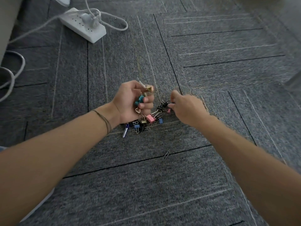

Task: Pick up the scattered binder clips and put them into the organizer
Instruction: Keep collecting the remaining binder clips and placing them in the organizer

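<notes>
- Fingers of the left hand (130, 101) are curled shut around a bunch of gathered binder clips (143, 97), gold and teal ones showing, with wire handles poking out above the fist.
- Fingertips of the right hand (187, 108) are pinched together at a small clip (168, 110) on the edge of the pile; motion blur makes it hard to say whether that clip is lifted or only touched.
- Between and just below the two hands, a pile of clips (146, 123) lies on the carpet (162, 185): pink, blue, black and gold ones, some tangled by their handles.
- Judging from this, gathering looks partly done; a fistful is collected, a good number remain on the floor, and none has reached the organizer.
- No organizer can be picked out for certain; a blurred clear shape (293, 82) at the right edge might be it, but that cannot be told.
- Mixed into the pile lies a small battery (125, 131), just beside the left wrist, which probably should be left out.
- One paper clip (166, 154) lies alone, nearer the person.
- Far left, a white power strip (83, 25) and its cables (16, 66) sit well apart from the clips and block nothing.
</notes>
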